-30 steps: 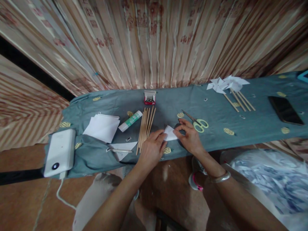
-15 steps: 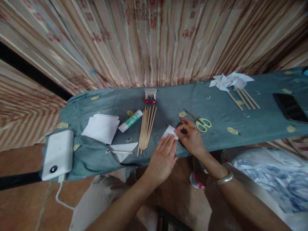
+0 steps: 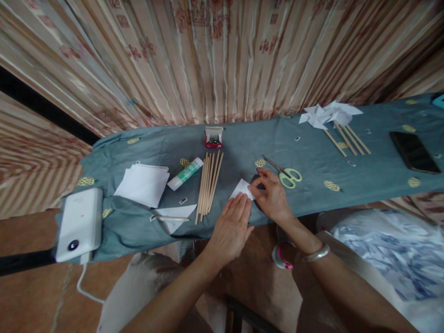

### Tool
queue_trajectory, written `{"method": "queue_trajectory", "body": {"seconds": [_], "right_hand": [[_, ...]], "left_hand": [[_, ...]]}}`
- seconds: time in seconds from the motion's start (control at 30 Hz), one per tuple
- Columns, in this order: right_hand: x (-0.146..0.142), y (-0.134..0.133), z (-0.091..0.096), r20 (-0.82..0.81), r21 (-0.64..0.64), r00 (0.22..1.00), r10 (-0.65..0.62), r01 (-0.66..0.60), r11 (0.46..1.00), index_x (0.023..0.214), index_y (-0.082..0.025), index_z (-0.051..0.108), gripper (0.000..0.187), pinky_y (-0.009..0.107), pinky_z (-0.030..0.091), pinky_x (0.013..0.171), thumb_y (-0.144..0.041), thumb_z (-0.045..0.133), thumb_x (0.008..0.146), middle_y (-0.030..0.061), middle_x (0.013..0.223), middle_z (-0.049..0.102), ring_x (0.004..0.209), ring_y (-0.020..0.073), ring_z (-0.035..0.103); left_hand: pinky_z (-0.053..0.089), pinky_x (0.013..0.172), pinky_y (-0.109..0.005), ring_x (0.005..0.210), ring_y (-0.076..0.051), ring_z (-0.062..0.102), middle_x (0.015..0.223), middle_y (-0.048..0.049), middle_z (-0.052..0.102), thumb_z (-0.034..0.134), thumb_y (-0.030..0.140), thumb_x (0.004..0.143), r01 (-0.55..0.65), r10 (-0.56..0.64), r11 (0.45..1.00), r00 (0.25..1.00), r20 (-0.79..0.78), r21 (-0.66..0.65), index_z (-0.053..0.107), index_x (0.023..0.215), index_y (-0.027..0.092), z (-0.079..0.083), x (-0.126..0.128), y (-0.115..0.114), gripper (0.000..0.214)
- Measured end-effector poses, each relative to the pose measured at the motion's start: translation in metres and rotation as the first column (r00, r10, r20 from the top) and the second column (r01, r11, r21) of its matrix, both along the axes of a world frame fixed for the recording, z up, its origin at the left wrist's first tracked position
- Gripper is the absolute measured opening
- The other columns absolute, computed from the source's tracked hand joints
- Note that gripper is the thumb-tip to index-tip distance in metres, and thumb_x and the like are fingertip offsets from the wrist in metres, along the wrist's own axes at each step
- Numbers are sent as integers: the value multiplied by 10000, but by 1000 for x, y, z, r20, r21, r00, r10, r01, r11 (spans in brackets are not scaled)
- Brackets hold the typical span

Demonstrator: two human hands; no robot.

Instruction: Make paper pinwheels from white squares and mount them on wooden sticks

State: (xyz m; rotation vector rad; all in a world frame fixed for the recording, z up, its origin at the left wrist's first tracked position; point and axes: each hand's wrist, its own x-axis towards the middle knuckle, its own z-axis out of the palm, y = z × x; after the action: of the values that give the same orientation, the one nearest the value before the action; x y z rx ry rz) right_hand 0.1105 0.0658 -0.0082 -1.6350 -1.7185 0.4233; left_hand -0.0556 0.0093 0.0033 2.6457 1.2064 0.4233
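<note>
A small piece of white paper (image 3: 242, 187) lies at the front of the cloth-covered table. My left hand (image 3: 231, 227) rests on its near part with the fingers stretched out flat. At its right corner my right hand (image 3: 272, 194) has thumb and forefinger pinched on the edge. Just beyond my right hand are scissors with light green handles (image 3: 290, 177). A bundle of thin wooden sticks (image 3: 209, 185) lies left of the paper. Part of the paper is hidden under my left fingers.
Left of the sticks are a glue stick (image 3: 185, 174), a stack of white paper (image 3: 142, 185), a pen (image 3: 171, 218) on a paper triangle (image 3: 187, 211) and a white device (image 3: 80, 222). Behind stands a red box (image 3: 213, 138). Rightward are paper pinwheels (image 3: 329, 114) and a black phone (image 3: 414, 152).
The whole view has shifted slightly. My hands keep nearly the same position on the paper, with slightly more of it showing beyond my left fingers.
</note>
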Motion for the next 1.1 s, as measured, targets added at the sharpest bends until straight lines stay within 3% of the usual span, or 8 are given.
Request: {"method": "queue_trajectory", "body": {"seconds": [0.1, 0.2, 0.37, 0.67, 0.9, 1.1], "right_hand": [[-1, -4, 3, -2, 10, 1000, 18, -18, 1000, 863, -196, 652, 131, 496, 414, 1038, -313, 606, 826, 164, 1303, 566, 1233, 314, 521], [-2, -14, 4, 12, 17, 999, 32, -32, 999, 1089, -165, 621, 359, 516, 395, 1054, -433, 584, 854, 197, 1349, 531, 1271, 324, 489], [5, -27, 2, 91, 26, 996, -28, 26, 999, 1248, -128, 543, 510, 564, 352, 1067, -499, 485, 903, 235, 1414, 457, 1342, 355, 406], [32, -33, -4, 219, 42, 972, -84, 77, 996, 1230, -164, 548, 412, 610, 379, 1012, -417, 506, 907, 213, 1438, 442, 1323, 378, 423], [43, -33, -9, 163, 137, 986, -14, -9, 991, 1188, -142, 575, 356, 544, 366, 1078, -355, 448, 933, 216, 1405, 469, 1333, 337, 423], [43, -36, 5, 64, 86, 998, 27, -33, 996, 1197, -172, 590, 364, 529, 350, 1100, -374, 404, 958, 182, 1385, 505, 1328, 294, 447]], "left_hand": [[337, 1148, -470, 1413, -307, 335, 1468, -237, 428, 569, 246, 895, 4, -4, 1000, 1000, -20, 14, 396, 1379, 26, 0, 0, 0, 559], [335, 1147, -473, 1412, -311, 335, 1465, -245, 427, 580, 238, 888, 14, -13, 1000, 1000, -27, 18, 392, 1381, 22, 1, 0, 0, 570], [345, 1133, -487, 1416, -305, 330, 1485, -211, 415, 586, 232, 886, 29, -29, 1000, 999, -34, 0, 459, 1344, 117, 4, -1, 2, 488], [352, 1135, -464, 1415, -306, 330, 1502, -208, 390, 579, 254, 892, 24, -17, 999, 992, -129, 49, 424, 1386, 91, -1, -14, -7, 543], [410, 1100, -462, 1376, -316, 396, 1456, -215, 453, 514, 223, 916, 10, 9, 993, 986, -166, 116, 439, 1361, 41, -2, -32, -19, 488], [418, 1089, -489, 1384, -337, 367, 1462, -241, 430, 499, 197, 915, 11, 18, 986, 986, -168, 167, 416, 1369, 18, -3, -30, -22, 496]]}}
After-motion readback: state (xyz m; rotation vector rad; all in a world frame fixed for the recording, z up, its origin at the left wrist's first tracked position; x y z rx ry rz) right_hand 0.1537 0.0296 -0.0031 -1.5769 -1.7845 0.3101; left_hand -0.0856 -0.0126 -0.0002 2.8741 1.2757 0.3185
